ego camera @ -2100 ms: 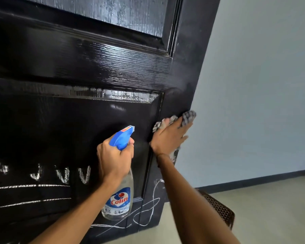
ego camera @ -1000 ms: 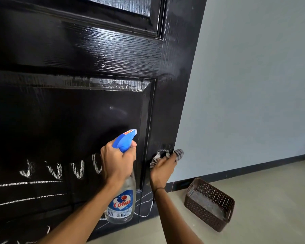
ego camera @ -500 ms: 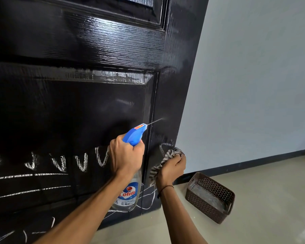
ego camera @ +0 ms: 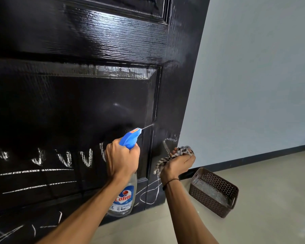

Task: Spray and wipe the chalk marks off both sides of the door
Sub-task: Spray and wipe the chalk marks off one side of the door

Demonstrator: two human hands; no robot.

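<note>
Glossy black panelled wooden door (ego camera: 95, 95): white chalk marks (ego camera: 63, 159) across lower panel and right stile. Left hand (ego camera: 121, 160): grip curled round clear blue-capped spray bottle (ego camera: 126, 194), nozzle jetting at stile. Right hand (ego camera: 179, 164): grip clutching bunched checked cloth (ego camera: 180, 152) beside door edge. Brown perforated plastic basket (ego camera: 214, 191) on floor (ego camera: 253, 208).
</note>
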